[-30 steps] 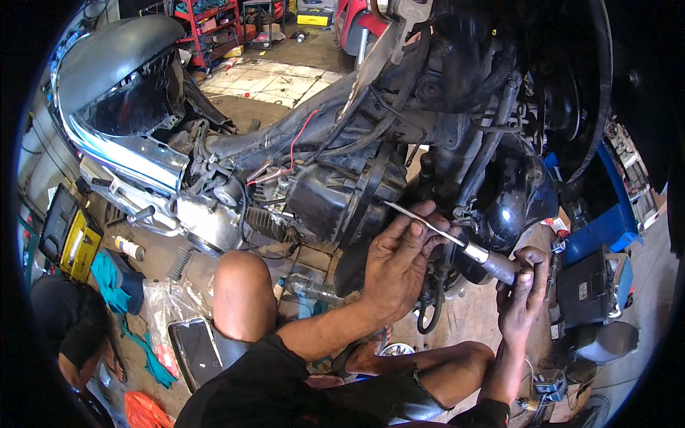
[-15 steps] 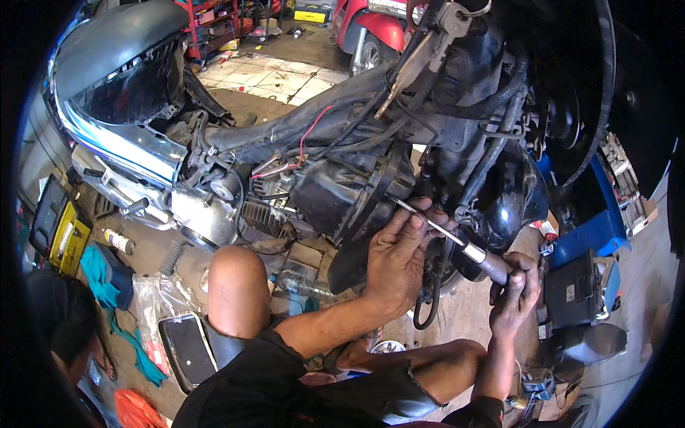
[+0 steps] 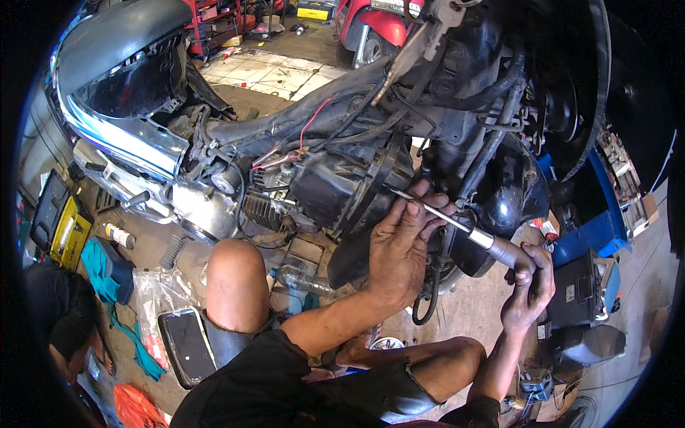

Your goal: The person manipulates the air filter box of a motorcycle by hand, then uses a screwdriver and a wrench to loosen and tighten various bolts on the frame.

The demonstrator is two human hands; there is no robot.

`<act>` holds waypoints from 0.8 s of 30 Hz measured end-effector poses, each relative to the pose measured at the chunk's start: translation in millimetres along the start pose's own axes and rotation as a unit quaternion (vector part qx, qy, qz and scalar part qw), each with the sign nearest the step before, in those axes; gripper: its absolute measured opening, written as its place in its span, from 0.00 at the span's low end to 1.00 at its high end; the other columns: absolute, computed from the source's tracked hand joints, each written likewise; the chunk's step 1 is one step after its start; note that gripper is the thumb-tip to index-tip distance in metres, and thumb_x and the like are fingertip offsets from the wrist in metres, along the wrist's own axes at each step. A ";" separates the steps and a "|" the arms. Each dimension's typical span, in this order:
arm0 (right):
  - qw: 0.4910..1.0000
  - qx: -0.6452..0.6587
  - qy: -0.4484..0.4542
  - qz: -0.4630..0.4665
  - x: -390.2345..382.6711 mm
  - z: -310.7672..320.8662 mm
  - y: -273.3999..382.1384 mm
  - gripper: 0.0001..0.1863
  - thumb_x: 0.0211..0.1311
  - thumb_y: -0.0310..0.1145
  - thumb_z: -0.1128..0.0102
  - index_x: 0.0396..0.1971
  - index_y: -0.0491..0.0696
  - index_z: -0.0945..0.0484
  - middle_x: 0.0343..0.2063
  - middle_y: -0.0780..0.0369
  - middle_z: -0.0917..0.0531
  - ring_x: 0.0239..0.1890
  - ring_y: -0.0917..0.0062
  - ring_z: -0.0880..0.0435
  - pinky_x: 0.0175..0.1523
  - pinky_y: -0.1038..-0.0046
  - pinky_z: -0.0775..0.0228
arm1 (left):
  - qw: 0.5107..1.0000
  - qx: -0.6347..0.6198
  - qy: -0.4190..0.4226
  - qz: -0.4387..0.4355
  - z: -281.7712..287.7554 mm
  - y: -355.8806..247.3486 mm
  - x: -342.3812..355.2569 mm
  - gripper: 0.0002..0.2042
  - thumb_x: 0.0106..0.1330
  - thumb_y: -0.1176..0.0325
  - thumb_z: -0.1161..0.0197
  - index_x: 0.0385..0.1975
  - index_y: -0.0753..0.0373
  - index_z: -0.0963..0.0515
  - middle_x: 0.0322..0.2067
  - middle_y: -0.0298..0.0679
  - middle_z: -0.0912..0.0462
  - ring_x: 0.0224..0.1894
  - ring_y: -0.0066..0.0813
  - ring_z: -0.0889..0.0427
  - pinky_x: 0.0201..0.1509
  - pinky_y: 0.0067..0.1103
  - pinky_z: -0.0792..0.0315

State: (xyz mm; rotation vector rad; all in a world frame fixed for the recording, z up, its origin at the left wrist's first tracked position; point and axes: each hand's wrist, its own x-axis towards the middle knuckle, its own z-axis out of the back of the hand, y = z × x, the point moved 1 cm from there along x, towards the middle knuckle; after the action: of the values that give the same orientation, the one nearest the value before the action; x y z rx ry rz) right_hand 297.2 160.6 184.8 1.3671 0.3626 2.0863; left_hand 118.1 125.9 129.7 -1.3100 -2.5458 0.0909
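Screwdriver (image 3: 481,239), one: slim metal shaft, bright collar, dull grey handle. It is held aslant before the black housing (image 3: 325,187) of a part-stripped motorcycle (image 3: 278,132), its tip at the housing's right-hand part; whether contact is made cannot be told. The shaft is pinched near the tip by the fingertips of the left hand (image 3: 403,242); the handle's end is clasped in the curled fingers of the right hand (image 3: 526,285). Handling, as judged: stiff, fairly light, not fragile; the smooth shaft may be slippery, the fingers being darkly smudged. Best taken by the handle, the shaft steadied lightly by fingertips.

Above the housing: red wire (image 3: 312,125), loosely curved. On the floor: clear plastic bottle (image 3: 303,282); farther left, dark tray (image 3: 187,347) with pale rim, orange bag (image 3: 135,406). At right: blue crate (image 3: 589,242).
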 end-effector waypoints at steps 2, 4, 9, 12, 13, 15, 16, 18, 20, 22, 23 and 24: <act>0.998 0.049 -0.019 -0.029 -5.4 -2.9 -10.3 0.21 0.62 0.46 0.45 0.39 0.40 0.28 0.31 0.60 0.25 0.21 0.85 0.29 0.22 0.83 0.40 | 1.000 0.002 0.000 -0.004 -1.2 -3.8 -0.7 0.18 0.66 0.63 0.46 0.52 0.66 0.33 0.42 0.43 0.22 0.49 0.37 0.23 0.56 0.27 0.28; 0.993 0.097 -0.038 -0.057 -10.5 -5.3 -18.8 0.23 0.63 0.47 0.47 0.44 0.41 0.31 0.30 0.61 0.25 0.17 0.88 0.31 0.18 0.85 0.44 | 1.000 0.008 -0.002 -0.001 -1.9 -5.9 -2.0 0.18 0.66 0.63 0.46 0.52 0.66 0.33 0.44 0.43 0.23 0.50 0.37 0.23 0.56 0.27 0.29; 0.986 -0.016 -0.024 0.167 3.0 -4.6 -8.7 0.22 0.53 0.40 0.34 0.43 0.46 0.30 0.41 0.57 0.29 0.39 0.70 0.24 0.42 0.73 0.30 | 1.000 0.020 -0.020 0.009 -0.6 -7.6 -0.4 0.18 0.66 0.62 0.46 0.52 0.65 0.32 0.43 0.43 0.22 0.49 0.36 0.23 0.56 0.27 0.29; 0.974 -0.103 -0.005 0.199 -3.7 9.5 -14.9 0.16 0.47 0.33 0.30 0.35 0.45 0.25 0.36 0.57 0.25 0.38 0.67 0.24 0.46 0.67 0.31 | 1.000 0.003 0.001 0.022 -4.8 -4.3 -2.2 0.18 0.66 0.62 0.46 0.52 0.65 0.32 0.42 0.43 0.21 0.48 0.36 0.22 0.55 0.26 0.28; 0.979 -0.094 -0.003 0.179 -2.8 5.6 -13.9 0.17 0.48 0.34 0.30 0.35 0.44 0.25 0.35 0.57 0.25 0.38 0.67 0.24 0.45 0.68 0.31 | 1.000 0.017 -0.011 0.016 -5.2 -4.6 -2.6 0.18 0.66 0.62 0.46 0.52 0.65 0.32 0.43 0.43 0.22 0.48 0.36 0.22 0.55 0.27 0.28; 0.987 -0.079 0.001 0.137 -0.2 -2.7 -8.0 0.17 0.49 0.36 0.31 0.35 0.43 0.25 0.33 0.57 0.24 0.37 0.68 0.24 0.44 0.70 0.32 | 0.999 0.020 -0.023 0.009 -1.0 -5.2 -2.3 0.19 0.66 0.62 0.46 0.53 0.65 0.33 0.43 0.44 0.22 0.49 0.36 0.22 0.55 0.27 0.29; 0.989 -0.078 0.017 0.121 0.4 -2.2 -5.1 0.18 0.51 0.39 0.33 0.36 0.42 0.25 0.32 0.56 0.24 0.37 0.68 0.24 0.43 0.71 0.32 | 0.999 0.019 -0.026 0.006 -1.0 -5.0 -1.8 0.19 0.66 0.62 0.46 0.53 0.65 0.33 0.42 0.44 0.22 0.49 0.36 0.23 0.56 0.27 0.29; 0.992 -0.078 0.048 0.089 1.4 -0.1 -1.9 0.21 0.53 0.43 0.35 0.37 0.41 0.25 0.31 0.56 0.23 0.37 0.68 0.24 0.43 0.72 0.33 | 1.000 0.004 -0.015 0.004 0.0 -3.3 -0.8 0.20 0.67 0.62 0.46 0.54 0.65 0.34 0.42 0.44 0.22 0.49 0.37 0.23 0.56 0.27 0.29; 0.998 -0.017 0.057 0.012 -1.9 -2.4 -7.7 0.24 0.60 0.50 0.44 0.37 0.39 0.26 0.28 0.58 0.24 0.28 0.75 0.26 0.33 0.77 0.35 | 1.000 -0.007 -0.012 0.004 -0.2 -3.4 -0.3 0.20 0.67 0.62 0.46 0.55 0.66 0.35 0.42 0.44 0.22 0.49 0.37 0.23 0.56 0.27 0.30; 0.980 0.102 0.067 -0.158 -14.3 -5.1 -10.5 0.25 0.62 0.51 0.47 0.36 0.38 0.26 0.27 0.59 0.25 0.23 0.78 0.27 0.28 0.79 0.37 | 1.000 -0.016 -0.016 0.007 0.0 -4.7 0.3 0.20 0.67 0.62 0.46 0.55 0.66 0.35 0.42 0.43 0.22 0.49 0.37 0.23 0.56 0.27 0.30; 0.981 0.108 0.086 -0.137 -12.9 -5.3 -11.1 0.25 0.64 0.50 0.49 0.39 0.38 0.28 0.28 0.61 0.27 0.19 0.82 0.31 0.23 0.81 0.41 | 1.000 -0.014 -0.018 0.006 -0.1 -5.1 0.3 0.20 0.67 0.62 0.46 0.55 0.66 0.35 0.42 0.44 0.22 0.49 0.37 0.23 0.56 0.27 0.30; 0.982 0.127 0.071 -0.121 -13.5 -7.7 -11.1 0.25 0.63 0.50 0.48 0.40 0.39 0.30 0.29 0.60 0.27 0.20 0.81 0.30 0.24 0.81 0.39 | 1.000 -0.011 -0.021 0.004 -0.4 -6.1 0.2 0.20 0.67 0.62 0.47 0.55 0.66 0.35 0.42 0.44 0.22 0.49 0.37 0.23 0.56 0.27 0.30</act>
State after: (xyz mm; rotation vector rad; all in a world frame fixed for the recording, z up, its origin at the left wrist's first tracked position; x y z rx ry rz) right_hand 297.9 161.6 165.7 1.2438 0.8366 1.9884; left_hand 113.3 122.5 131.2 -1.3413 -2.5835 0.0933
